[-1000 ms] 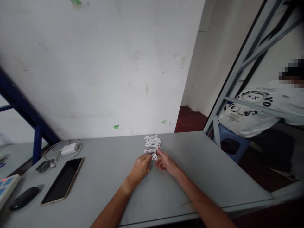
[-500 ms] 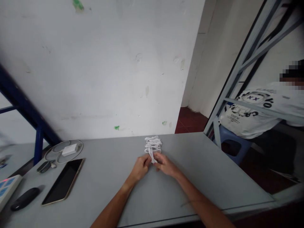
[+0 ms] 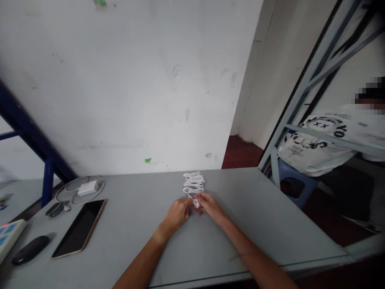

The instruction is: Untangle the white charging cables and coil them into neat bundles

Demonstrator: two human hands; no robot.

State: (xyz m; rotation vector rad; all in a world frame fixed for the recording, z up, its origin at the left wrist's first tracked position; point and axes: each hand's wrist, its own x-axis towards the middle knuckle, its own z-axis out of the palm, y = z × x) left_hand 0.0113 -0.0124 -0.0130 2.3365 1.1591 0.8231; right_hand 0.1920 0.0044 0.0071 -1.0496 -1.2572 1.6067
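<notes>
a white looped cable bundle lay on the grey table. the right hand grip pinched its lower strand; the left hand grip was unclear.

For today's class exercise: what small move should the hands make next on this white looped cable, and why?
Probably the left hand and right hand should press the loose white cable loop against the white looped cable bundle, because it sticks out between them while the other folds lie compactly on the flat grey table top.

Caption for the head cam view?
Left hand and right hand meet at the lower end of a looped white cable on a grey table.
</notes>
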